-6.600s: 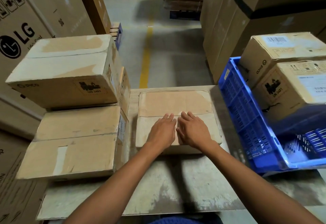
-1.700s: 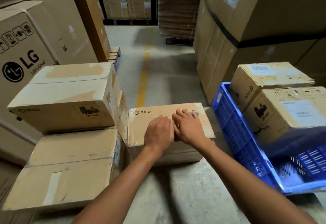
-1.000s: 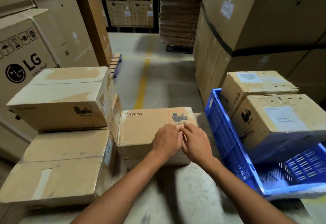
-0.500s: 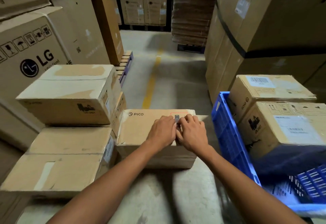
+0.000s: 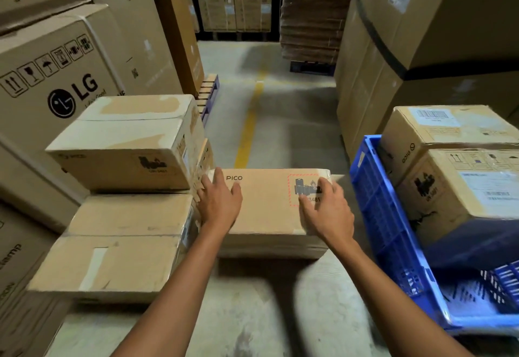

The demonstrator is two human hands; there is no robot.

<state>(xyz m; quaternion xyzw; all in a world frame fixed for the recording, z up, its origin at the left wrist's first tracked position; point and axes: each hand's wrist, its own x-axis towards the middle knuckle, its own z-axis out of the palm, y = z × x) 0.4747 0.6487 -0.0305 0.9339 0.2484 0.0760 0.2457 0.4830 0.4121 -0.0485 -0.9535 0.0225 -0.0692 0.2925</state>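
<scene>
Half a second ago both hands were bunched together at the middle of the box top. Now they have slid apart. The left hand [image 5: 222, 202] lies flat near the far left corner and the right hand [image 5: 327, 210] lies by the right edge. Its fingers [image 5: 306, 202] are spread over the red-dashed hazard label [image 5: 303, 184]. Neither hand is clamped on anything; the palms and straight fingers only rest on the card. To me that looks like the smoothing down is done and they are getting set to take the box by its ends and shift it.

The flat brown cardboard PICO box [image 5: 266, 205] sits on the pale, scuffed worktop [image 5: 252, 314], between the stack on the left and the crate on the right. Its top is matt and smooth, its corners a little rounded, and glossy clear tape runs along the near edge.

Just beside it on the left, touching or nearly so, two worn brown cartons stand stacked. The upper carton [image 5: 126, 143] has torn paler patches on its lid, and the lower carton [image 5: 120, 244] carries a strip of white tape. On the right a blue slatted plastic crate [image 5: 376, 216] stands tilted, with two more labelled cardboard cartons [image 5: 471, 188] in it.
</scene>
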